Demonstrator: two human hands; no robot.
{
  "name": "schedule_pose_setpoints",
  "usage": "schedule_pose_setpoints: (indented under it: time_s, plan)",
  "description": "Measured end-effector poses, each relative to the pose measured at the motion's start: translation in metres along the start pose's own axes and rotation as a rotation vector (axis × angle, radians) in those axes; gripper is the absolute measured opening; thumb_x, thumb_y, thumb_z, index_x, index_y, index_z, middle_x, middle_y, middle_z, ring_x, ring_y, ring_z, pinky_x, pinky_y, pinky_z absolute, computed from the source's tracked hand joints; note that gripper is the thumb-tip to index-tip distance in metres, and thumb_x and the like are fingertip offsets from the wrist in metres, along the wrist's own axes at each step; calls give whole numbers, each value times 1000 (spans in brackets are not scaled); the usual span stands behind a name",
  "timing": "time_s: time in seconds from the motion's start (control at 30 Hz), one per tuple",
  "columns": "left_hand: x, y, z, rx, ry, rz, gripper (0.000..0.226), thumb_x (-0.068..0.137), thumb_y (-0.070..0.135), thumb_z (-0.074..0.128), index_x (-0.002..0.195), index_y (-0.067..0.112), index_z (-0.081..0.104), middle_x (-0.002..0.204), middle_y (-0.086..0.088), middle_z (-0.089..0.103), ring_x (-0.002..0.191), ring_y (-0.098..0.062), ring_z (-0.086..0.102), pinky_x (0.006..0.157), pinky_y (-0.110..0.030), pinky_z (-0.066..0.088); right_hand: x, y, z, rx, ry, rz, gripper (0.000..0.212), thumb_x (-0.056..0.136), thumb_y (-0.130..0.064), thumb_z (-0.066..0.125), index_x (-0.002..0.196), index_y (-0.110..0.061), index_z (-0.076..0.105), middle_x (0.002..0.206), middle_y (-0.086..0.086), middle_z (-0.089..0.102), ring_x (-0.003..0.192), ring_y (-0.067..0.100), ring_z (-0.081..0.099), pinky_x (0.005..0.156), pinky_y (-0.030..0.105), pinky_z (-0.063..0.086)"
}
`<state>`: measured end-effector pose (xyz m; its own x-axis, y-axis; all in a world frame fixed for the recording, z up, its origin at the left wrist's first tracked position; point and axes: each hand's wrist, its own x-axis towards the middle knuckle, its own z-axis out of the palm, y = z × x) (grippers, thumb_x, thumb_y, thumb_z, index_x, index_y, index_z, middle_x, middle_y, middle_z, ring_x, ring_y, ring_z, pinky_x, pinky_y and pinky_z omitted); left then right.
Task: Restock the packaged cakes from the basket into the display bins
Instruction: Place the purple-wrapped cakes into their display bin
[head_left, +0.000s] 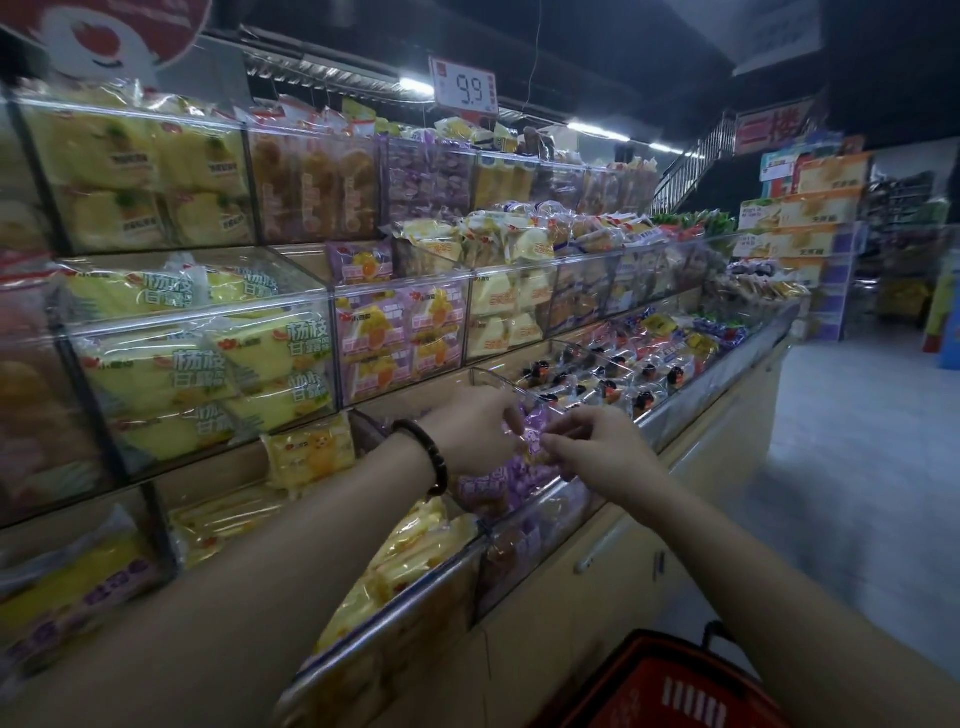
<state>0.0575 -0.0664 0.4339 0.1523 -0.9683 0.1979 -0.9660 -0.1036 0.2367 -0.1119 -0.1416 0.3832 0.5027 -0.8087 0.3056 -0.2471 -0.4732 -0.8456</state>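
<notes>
- Two hands met above the lower display bin (540, 512); the left hand (470, 431) pinched a purple packaged cake (532, 434) over it.
- Fingers of the right hand (597, 449) gripped the same pack.
- The bin looked part-filled. The red basket (675, 686) contents were hidden, so the remaining stock could not be judged.

Bin (597, 460) open from above — its clear front wall (535, 535) bars lower entry.
</notes>
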Motion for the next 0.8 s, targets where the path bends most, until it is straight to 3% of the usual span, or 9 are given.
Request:
schedule_pose_setpoints:
  time_s: [0.07, 0.13, 0.27, 0.37, 0.43, 0.53, 0.63, 0.73, 0.8]
  plan:
    - [-13, 19, 6, -99, -5, 12, 19, 102, 36, 63, 118, 26, 64, 105, 4, 62, 85, -9, 61, 62, -24, 47, -15, 0, -7, 93, -42, 19, 4, 97, -14, 73, 99, -11, 74, 87, 10, 78, 65, 13, 71, 60, 30, 58]
    - [-29, 35, 18, -210, -6, 17, 22, 101, 35, 63, 121, 25, 60, 109, 2, 67, 92, -14, 64, 65, -28, 50, -33, 5, -13, 150, -84, 58, 8, 97, -13, 71, 104, -10, 73, 90, 13, 78, 62, 13, 69, 54, 25, 51]
    - [-62, 54, 60, -431, 8, 23, 24, 102, 27, 60, 125, 25, 54, 112, 1, 68, 95, -19, 67, 76, -39, 59, -66, 26, -20, 194, -115, 145, 14, 97, -13, 71, 110, -9, 72, 82, 8, 78, 65, 22, 69, 52, 28, 44]
    - [-84, 55, 98, -541, -40, 20, 20, 99, 31, 62, 119, 25, 57, 104, 3, 72, 88, -18, 70, 73, -43, 63, -88, 48, -18, 189, -135, 195, 13, 97, -17, 72, 108, -10, 70, 81, 7, 77, 64, 23, 68, 51, 27, 43]
    - [-95, 50, 125, -596, -70, -11, 21, 97, 32, 66, 117, 24, 61, 102, 5, 73, 85, -13, 70, 71, -39, 62, -102, 66, -14, 140, -167, 231, 12, 98, -18, 71, 109, -12, 70, 84, 8, 77, 64, 22, 69, 54, 28, 44]
    - [-108, 40, 172, -582, -134, -55, 22, 95, 31, 69, 116, 27, 63, 107, 6, 73, 86, -12, 69, 66, -29, 58, -123, 97, -8, 138, -198, 302, 14, 95, -23, 74, 107, -17, 70, 89, 8, 77, 63, 20, 69, 58, 31, 47]
    - [-117, 26, 220, -495, -319, -46, 22, 99, 26, 66, 120, 19, 68, 114, 0, 72, 83, -9, 66, 58, -13, 49, -145, 129, -5, 19, -222, 340, 12, 98, -26, 71, 107, -19, 71, 92, 4, 78, 67, 18, 72, 60, 37, 52]
    - [-121, 10, 270, -394, -477, -15, 20, 98, 29, 68, 115, 18, 70, 111, -2, 73, 95, -15, 69, 79, -25, 57, -164, 168, 2, -93, -216, 372, 12, 97, -28, 72, 106, -20, 72, 92, 5, 79, 77, 28, 76, 63, 40, 57]
    - [-120, 6, 300, -363, -582, -12, 24, 100, 29, 67, 118, 13, 69, 110, -4, 72, 91, -16, 66, 74, -24, 54, -175, 197, 6, -129, -226, 412, 14, 97, -27, 73, 107, -18, 73, 90, 4, 78, 78, 28, 76, 60, 36, 56]
